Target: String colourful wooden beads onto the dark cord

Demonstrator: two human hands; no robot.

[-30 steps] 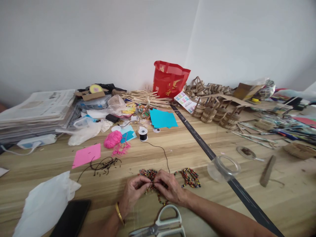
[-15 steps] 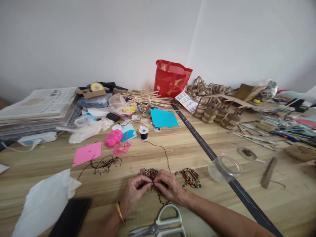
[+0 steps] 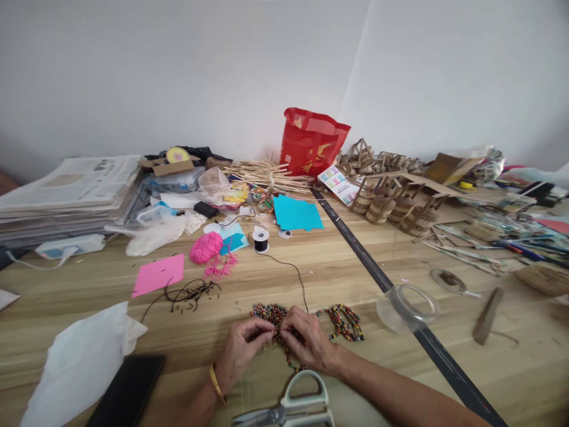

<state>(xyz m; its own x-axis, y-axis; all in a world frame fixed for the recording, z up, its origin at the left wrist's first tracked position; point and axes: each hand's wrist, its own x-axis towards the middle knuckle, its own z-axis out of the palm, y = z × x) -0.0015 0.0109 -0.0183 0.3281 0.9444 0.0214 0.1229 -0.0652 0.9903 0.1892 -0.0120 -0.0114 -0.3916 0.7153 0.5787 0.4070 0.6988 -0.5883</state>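
Note:
My left hand (image 3: 244, 343), with a gold bangle on the wrist, is closed in a pinch. Whatever lies between its fingertips is too small to make out. Close beside it, my right hand (image 3: 306, 338) pinches a thin black cord (image 3: 299, 270) that runs from a white spool (image 3: 261, 239). Behind the fingertips lies a pile of small multicoloured beads (image 3: 268, 312), partly hidden by the hands. A strung bead strand (image 3: 342, 322) lies coiled to the right, and more strung beads show below the right hand. Light-handled scissors (image 3: 297, 404) rest in front of both hands.
Black cord pieces (image 3: 192, 295), a pink sheet (image 3: 159, 274) and pink yarn (image 3: 207, 247) lie left. A dark phone (image 3: 127, 391) sits beside white paper (image 3: 82, 362). Clear tape (image 3: 406, 308) stands right. Behind are a red bag (image 3: 311, 145) and small woven baskets (image 3: 380, 209).
The whole view has shifted slightly, with things appearing a little further right. Both hands keep their pinch at nearly the same place by the beads.

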